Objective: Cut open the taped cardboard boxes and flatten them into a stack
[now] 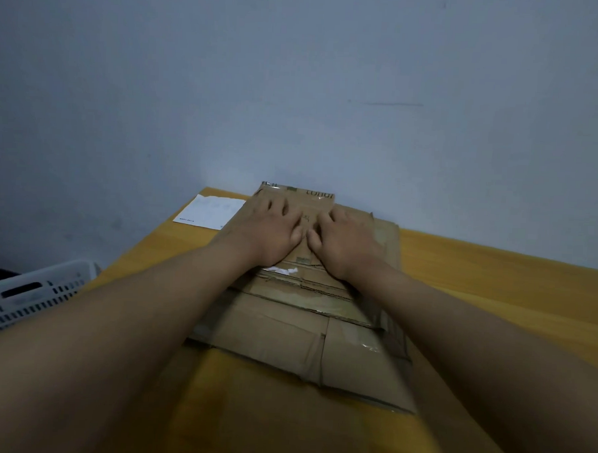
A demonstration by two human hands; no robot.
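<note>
A stack of flattened brown cardboard boxes [296, 335] lies on the yellow table [493, 286], reaching from the middle to the far edge by the wall. The top piece [309, 199] is smaller and carries printed letters and clear tape. My left hand [273, 230] and my right hand [345, 238] lie palm down on this top piece, side by side with thumbs almost touching. Fingers are spread flat and hold nothing. Torn white tape bits [282, 270] show just below my left wrist. No knife is visible.
A white paper sheet [211, 211] lies on the table left of the stack. A white slotted plastic crate [31, 293] stands off the table's left edge. A plain wall rises right behind the table.
</note>
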